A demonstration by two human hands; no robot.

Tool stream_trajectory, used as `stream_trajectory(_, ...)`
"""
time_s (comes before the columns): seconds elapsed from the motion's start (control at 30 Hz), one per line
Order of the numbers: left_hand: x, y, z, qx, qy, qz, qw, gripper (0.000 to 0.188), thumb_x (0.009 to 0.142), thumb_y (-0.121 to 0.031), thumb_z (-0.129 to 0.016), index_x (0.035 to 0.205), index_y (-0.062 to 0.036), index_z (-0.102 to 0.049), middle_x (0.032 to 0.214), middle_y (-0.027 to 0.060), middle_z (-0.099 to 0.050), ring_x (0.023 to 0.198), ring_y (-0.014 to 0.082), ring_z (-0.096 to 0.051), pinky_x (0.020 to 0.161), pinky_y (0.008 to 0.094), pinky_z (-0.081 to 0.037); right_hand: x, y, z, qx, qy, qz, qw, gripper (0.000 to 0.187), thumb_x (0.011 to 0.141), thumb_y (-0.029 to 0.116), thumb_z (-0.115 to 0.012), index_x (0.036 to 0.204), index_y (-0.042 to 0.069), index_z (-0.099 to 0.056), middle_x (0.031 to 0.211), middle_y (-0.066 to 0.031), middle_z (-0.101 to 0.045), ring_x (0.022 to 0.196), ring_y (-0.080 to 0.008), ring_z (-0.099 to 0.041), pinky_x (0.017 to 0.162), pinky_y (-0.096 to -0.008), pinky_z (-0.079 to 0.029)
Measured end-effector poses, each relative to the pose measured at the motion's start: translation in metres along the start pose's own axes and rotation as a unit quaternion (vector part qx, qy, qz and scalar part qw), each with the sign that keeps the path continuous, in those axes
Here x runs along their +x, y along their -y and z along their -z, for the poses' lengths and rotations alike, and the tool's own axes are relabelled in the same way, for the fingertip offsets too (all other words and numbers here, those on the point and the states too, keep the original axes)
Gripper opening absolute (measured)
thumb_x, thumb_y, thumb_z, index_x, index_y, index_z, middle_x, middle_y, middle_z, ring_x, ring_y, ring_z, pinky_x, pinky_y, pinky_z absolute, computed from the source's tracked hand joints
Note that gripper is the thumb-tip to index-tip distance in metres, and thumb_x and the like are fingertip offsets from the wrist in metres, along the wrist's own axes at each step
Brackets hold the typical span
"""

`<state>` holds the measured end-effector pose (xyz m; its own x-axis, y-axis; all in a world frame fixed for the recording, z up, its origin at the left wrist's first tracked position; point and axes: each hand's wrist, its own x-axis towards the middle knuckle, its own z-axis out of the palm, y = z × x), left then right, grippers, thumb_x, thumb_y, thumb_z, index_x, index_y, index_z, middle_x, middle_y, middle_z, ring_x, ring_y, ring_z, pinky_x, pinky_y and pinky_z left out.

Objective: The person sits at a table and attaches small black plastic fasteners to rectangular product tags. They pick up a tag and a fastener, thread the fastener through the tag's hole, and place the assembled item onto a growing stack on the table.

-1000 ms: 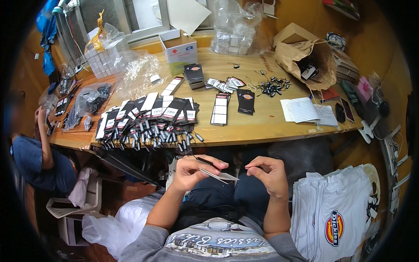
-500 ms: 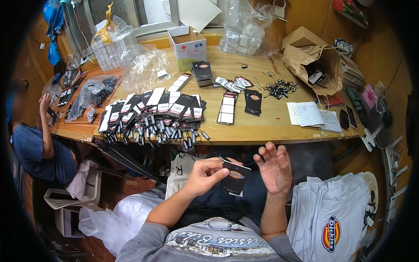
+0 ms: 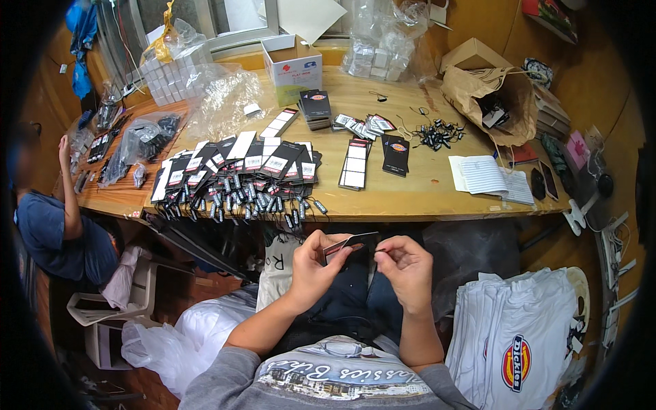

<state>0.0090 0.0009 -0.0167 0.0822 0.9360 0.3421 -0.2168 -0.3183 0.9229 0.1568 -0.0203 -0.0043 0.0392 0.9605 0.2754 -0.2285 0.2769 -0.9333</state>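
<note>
Over my lap, in front of the table edge, my left hand [image 3: 316, 270] pinches a black hang tag [image 3: 353, 244] between thumb and fingers. The tag is tilted nearly edge-on. Just off its right end, my right hand [image 3: 406, 268] has thumb and fingertips pressed together; what they hold, if anything, is too small to make out. On the table ahead to the left lies a heap of black and white hang tags [image 3: 277, 162], with black cords and small seals [image 3: 256, 198] hanging over the front edge.
Stacked black tags [image 3: 316, 106] stand behind loose tags [image 3: 395, 156] and a tangle of black strings [image 3: 439, 134]. Further right are a paper bag [image 3: 488, 102], an open notebook [image 3: 482, 174] and a phone [image 3: 549, 179]. Folded white shirts [image 3: 512, 321] lie at my right. Another person [image 3: 61, 225] sits left.
My right hand has moved left and closed its fingers beside the tag. The tag has tipped from facing up to nearly edge-on. The other person's hand has risen.
</note>
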Motion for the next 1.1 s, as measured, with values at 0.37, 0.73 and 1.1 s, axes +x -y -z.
stream_trajectory(0.37,-0.001,0.002,0.005,0.045,-0.028,-0.027,0.998,0.013,0.071,0.004,-0.058,0.072,0.0012,-0.045,0.08,0.0113,-0.059,0.068,0.0063,-0.052,0.059,0.018,-0.042,0.003,-0.002,-0.007,0.042,-0.009,0.025,0.999,0.013,0.069,-0.012,-0.054,0.077,-0.001,-0.052,0.079,-0.0087,-0.054,0.065,-0.0072,-0.052,0.055,-0.0151,-0.042)
stream_trajectory(0.73,-0.005,-0.002,0.003,0.078,-0.043,-0.038,0.995,0.011,0.071,0.004,-0.058,0.075,0.0026,-0.048,0.079,0.0094,-0.059,0.07,0.0071,-0.053,0.062,0.0188,-0.043,0.003,-0.008,-0.021,-0.147,-0.109,0.121,0.976,0.01,0.068,-0.009,-0.057,0.075,-0.004,-0.054,0.075,-0.0029,-0.053,0.058,-0.0026,-0.046,0.048,-0.0141,-0.037)
stream_trajectory(1.1,-0.007,-0.009,-0.001,0.205,-0.021,-0.166,0.964,0.02,0.068,0.008,-0.058,0.087,0.0035,-0.052,0.082,0.0125,-0.059,0.075,0.0158,-0.059,0.065,0.0246,-0.047,0.0,-0.012,-0.023,-0.187,-0.108,0.107,0.97,0.01,0.067,-0.008,-0.058,0.073,-0.002,-0.051,0.07,-0.0011,-0.052,0.054,-0.0015,-0.044,0.046,-0.0143,-0.035)
